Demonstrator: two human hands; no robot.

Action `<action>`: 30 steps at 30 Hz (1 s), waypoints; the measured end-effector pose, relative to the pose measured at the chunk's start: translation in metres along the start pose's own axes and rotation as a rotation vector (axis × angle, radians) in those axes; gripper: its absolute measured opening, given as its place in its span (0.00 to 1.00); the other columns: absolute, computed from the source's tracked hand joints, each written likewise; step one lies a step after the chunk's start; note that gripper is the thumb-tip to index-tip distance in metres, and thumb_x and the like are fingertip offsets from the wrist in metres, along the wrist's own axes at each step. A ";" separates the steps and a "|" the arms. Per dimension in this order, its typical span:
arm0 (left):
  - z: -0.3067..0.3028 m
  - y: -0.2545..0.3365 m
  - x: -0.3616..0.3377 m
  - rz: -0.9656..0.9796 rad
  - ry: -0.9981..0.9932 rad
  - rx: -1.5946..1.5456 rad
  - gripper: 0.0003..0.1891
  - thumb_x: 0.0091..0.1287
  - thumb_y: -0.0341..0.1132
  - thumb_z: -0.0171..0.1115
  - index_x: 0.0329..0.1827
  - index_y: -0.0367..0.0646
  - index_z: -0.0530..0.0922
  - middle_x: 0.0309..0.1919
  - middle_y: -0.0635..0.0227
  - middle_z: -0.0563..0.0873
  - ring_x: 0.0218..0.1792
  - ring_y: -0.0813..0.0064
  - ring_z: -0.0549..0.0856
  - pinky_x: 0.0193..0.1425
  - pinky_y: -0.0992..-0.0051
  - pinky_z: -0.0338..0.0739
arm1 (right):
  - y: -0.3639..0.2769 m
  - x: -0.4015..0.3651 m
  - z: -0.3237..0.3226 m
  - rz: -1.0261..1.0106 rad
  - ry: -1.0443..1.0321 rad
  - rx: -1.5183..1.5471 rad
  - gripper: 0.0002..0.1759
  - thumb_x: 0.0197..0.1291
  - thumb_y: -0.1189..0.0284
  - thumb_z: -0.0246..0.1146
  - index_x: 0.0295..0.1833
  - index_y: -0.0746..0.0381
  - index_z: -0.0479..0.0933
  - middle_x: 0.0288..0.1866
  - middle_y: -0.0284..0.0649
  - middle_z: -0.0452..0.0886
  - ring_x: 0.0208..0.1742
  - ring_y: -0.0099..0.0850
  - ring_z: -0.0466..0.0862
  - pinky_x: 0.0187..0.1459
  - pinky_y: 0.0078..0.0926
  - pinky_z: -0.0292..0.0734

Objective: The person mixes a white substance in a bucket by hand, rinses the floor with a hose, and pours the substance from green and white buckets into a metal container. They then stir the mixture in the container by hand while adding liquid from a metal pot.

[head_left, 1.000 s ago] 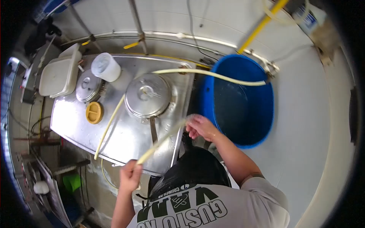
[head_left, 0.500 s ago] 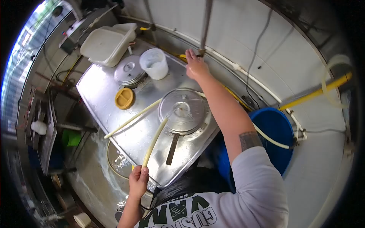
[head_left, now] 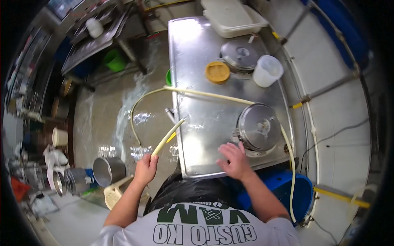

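Observation:
My left hand (head_left: 146,169) is wrapped round a pale yellow hose (head_left: 167,137), whose open end points up at the left edge of the steel table (head_left: 201,151). Over the table's front part hangs my right hand (head_left: 234,161), fingers spread and holding nothing, just left of a round metal lid (head_left: 259,127) with clamps. A dark strip seen earlier beside this lid is not visible. Another stretch of hose (head_left: 209,95) crosses the tabletop and loops down to the floor.
Farther back on the table are a yellow cap (head_left: 217,72), a second metal lid (head_left: 240,55), a translucent tub (head_left: 267,71) and a white bin (head_left: 234,20). A blue barrel (head_left: 301,188) stands at the right. Metal pot (head_left: 108,170) and wet floor lie left.
The view has turned left. My right hand has come back from near the wall pipe to the table's front. My left hand still holds the hose, its end now at the table's left edge.

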State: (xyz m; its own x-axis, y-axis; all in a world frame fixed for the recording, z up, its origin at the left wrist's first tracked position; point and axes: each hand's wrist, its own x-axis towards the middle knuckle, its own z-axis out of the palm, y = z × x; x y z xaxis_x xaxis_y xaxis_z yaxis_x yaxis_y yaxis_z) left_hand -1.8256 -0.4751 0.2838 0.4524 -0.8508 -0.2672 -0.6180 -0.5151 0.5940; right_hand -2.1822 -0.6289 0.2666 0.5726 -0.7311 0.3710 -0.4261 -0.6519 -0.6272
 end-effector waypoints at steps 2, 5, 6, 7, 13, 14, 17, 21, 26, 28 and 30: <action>-0.007 -0.002 -0.009 -0.026 -0.069 0.000 0.20 0.76 0.49 0.59 0.40 0.37 0.79 0.26 0.45 0.83 0.30 0.43 0.85 0.35 0.53 0.77 | -0.016 -0.021 0.027 0.024 0.047 -0.214 0.11 0.59 0.70 0.69 0.27 0.61 0.77 0.28 0.43 0.79 0.36 0.44 0.81 0.49 0.44 0.76; -0.004 -0.001 -0.002 0.076 -0.163 -0.009 0.20 0.76 0.49 0.58 0.42 0.37 0.80 0.28 0.44 0.84 0.34 0.41 0.86 0.39 0.50 0.77 | -0.002 -0.021 0.043 -0.081 0.159 -0.232 0.19 0.58 0.73 0.68 0.20 0.57 0.66 0.21 0.41 0.70 0.28 0.44 0.74 0.42 0.44 0.72; -0.009 -0.004 0.000 0.070 -0.158 -0.022 0.20 0.76 0.49 0.58 0.42 0.37 0.80 0.28 0.44 0.84 0.34 0.41 0.86 0.39 0.50 0.77 | -0.001 -0.020 0.044 -0.091 0.149 -0.236 0.19 0.58 0.73 0.68 0.20 0.57 0.66 0.21 0.41 0.70 0.28 0.44 0.74 0.42 0.44 0.72; -0.015 -0.007 0.000 0.079 -0.220 -0.019 0.19 0.76 0.49 0.59 0.42 0.38 0.80 0.29 0.43 0.85 0.35 0.40 0.86 0.40 0.49 0.77 | -0.004 -0.021 0.044 -0.092 0.151 -0.234 0.20 0.57 0.74 0.68 0.20 0.57 0.65 0.21 0.42 0.69 0.27 0.45 0.74 0.40 0.45 0.70; -0.056 -0.079 0.005 0.073 -0.207 -0.149 0.19 0.76 0.48 0.60 0.41 0.38 0.81 0.27 0.46 0.84 0.32 0.42 0.84 0.38 0.53 0.77 | -0.008 -0.017 0.046 -0.109 0.115 -0.274 0.19 0.60 0.77 0.66 0.21 0.58 0.64 0.21 0.43 0.69 0.27 0.48 0.73 0.37 0.47 0.67; -0.063 -0.094 0.007 0.071 -0.215 -0.157 0.19 0.76 0.48 0.60 0.41 0.38 0.81 0.27 0.46 0.84 0.32 0.42 0.84 0.38 0.53 0.77 | -0.011 -0.016 0.046 -0.105 0.107 -0.280 0.19 0.60 0.77 0.66 0.21 0.58 0.64 0.21 0.43 0.69 0.27 0.48 0.73 0.37 0.47 0.67; -0.085 -0.135 0.014 -0.033 -0.205 -0.134 0.20 0.76 0.50 0.59 0.41 0.37 0.81 0.27 0.46 0.84 0.32 0.43 0.85 0.38 0.53 0.77 | -0.014 -0.015 0.045 -0.077 0.032 -0.303 0.19 0.62 0.77 0.65 0.22 0.59 0.64 0.22 0.44 0.68 0.27 0.49 0.72 0.37 0.48 0.67; -0.107 -0.173 0.027 -0.084 -0.292 -0.126 0.21 0.75 0.50 0.60 0.42 0.38 0.82 0.27 0.47 0.84 0.31 0.46 0.84 0.39 0.54 0.77 | -0.021 -0.010 0.044 -0.045 -0.050 -0.355 0.18 0.63 0.77 0.65 0.23 0.60 0.65 0.23 0.46 0.68 0.30 0.52 0.72 0.42 0.50 0.71; -0.137 -0.183 0.033 -0.072 -0.396 -0.247 0.19 0.75 0.48 0.64 0.43 0.37 0.83 0.24 0.62 0.81 0.28 0.73 0.76 0.35 0.66 0.74 | -0.022 -0.014 0.042 0.018 -0.161 -0.410 0.16 0.64 0.76 0.63 0.24 0.62 0.68 0.26 0.49 0.70 0.34 0.55 0.75 0.55 0.54 0.75; -0.148 -0.185 0.032 -0.076 -0.398 -0.343 0.19 0.75 0.48 0.64 0.44 0.37 0.84 0.24 0.61 0.81 0.28 0.73 0.77 0.35 0.66 0.75 | -0.026 -0.011 0.038 0.051 -0.204 -0.412 0.15 0.65 0.75 0.63 0.25 0.63 0.69 0.27 0.50 0.71 0.36 0.56 0.75 0.59 0.56 0.75; -0.159 -0.190 0.028 -0.055 -0.330 -0.383 0.19 0.75 0.49 0.64 0.44 0.38 0.84 0.25 0.61 0.81 0.28 0.73 0.77 0.35 0.66 0.75 | -0.034 -0.004 0.031 0.101 -0.370 -0.476 0.14 0.68 0.75 0.60 0.27 0.65 0.70 0.30 0.52 0.71 0.38 0.57 0.75 0.59 0.55 0.75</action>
State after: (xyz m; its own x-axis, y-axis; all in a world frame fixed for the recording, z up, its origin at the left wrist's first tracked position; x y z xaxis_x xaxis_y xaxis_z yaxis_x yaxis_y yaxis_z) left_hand -1.5936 -0.3852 0.2839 0.2116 -0.8429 -0.4947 -0.2911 -0.5375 0.7914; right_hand -2.1477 -0.5976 0.2652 0.6818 -0.7315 0.0097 -0.7085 -0.6635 -0.2404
